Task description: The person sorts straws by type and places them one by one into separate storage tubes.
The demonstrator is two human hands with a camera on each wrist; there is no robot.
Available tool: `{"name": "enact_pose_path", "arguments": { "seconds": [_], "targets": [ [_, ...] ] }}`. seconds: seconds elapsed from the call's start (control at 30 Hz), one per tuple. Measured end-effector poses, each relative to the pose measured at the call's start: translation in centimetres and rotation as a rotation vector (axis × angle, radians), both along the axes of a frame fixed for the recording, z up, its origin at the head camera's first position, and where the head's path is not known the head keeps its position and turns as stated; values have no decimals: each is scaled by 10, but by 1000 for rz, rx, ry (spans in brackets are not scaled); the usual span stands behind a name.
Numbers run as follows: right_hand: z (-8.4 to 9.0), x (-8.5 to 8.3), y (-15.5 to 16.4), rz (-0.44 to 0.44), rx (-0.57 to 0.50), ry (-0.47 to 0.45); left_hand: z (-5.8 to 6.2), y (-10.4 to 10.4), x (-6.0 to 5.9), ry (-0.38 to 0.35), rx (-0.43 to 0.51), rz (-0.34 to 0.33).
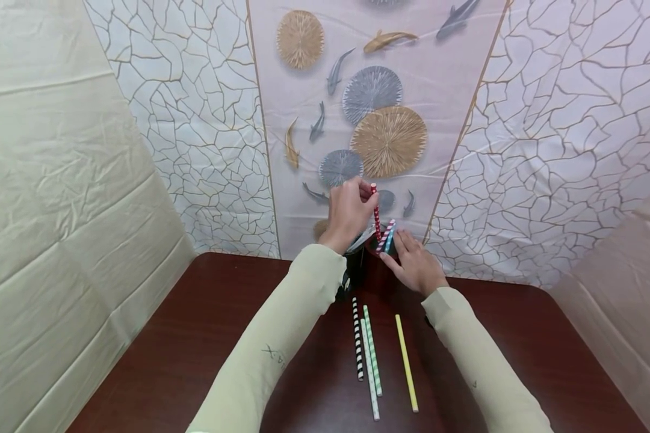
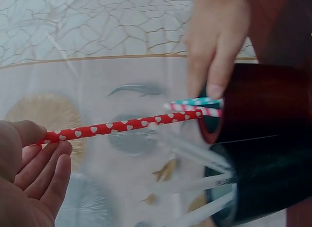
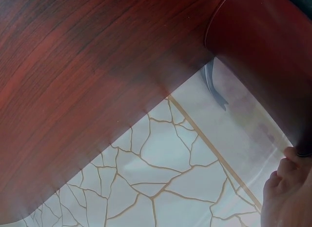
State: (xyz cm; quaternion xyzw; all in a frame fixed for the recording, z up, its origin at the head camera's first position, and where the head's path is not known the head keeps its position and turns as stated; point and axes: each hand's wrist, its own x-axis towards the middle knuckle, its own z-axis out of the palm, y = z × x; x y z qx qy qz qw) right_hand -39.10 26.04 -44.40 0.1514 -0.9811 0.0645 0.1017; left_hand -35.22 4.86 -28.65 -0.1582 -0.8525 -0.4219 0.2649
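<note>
My left hand (image 1: 349,207) pinches the top of a red paper straw with white hearts (image 2: 117,125) between thumb and fingers. The straw stands nearly upright, its lower end at the mouth of a dark red cylindrical cup (image 2: 268,100). Leaning in that cup are a pink-and-white striped straw (image 1: 383,238) and a teal straw with white spots (image 1: 390,238). My right hand (image 1: 417,264) holds the cup at its rim from the right, thumb at the near side and fingers farther back. Only its fingertips (image 3: 287,175) show in the right wrist view.
Beside the red cup, on its left, stands a black cup (image 2: 273,173) with several whitish utensils or sticks. On the table (image 1: 206,337) nearer me lie a black-and-white striped straw (image 1: 357,340), two pale green straws (image 1: 372,349) and a yellow straw (image 1: 407,362). A patterned cloth backdrop hangs behind.
</note>
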Motion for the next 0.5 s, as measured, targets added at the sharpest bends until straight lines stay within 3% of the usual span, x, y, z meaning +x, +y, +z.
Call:
{"name": "enact_pose_path", "arguments": {
  "seconds": [0.1, 0.23, 0.33, 0.5],
  "targets": [
    [-2, 0, 0, 13, -10, 8, -12, 2, -3, -39, -13, -10],
    [-4, 1, -1, 12, -9, 5, -20, 3, -7, -106, -146, -76],
    [-3, 0, -1, 7, -3, 0, -21, 2, -8, -138, -230, -126],
    [-1, -1, 1, 3, 9, -1, -16, -4, -6, -130, -212, -115]
  ]
}}
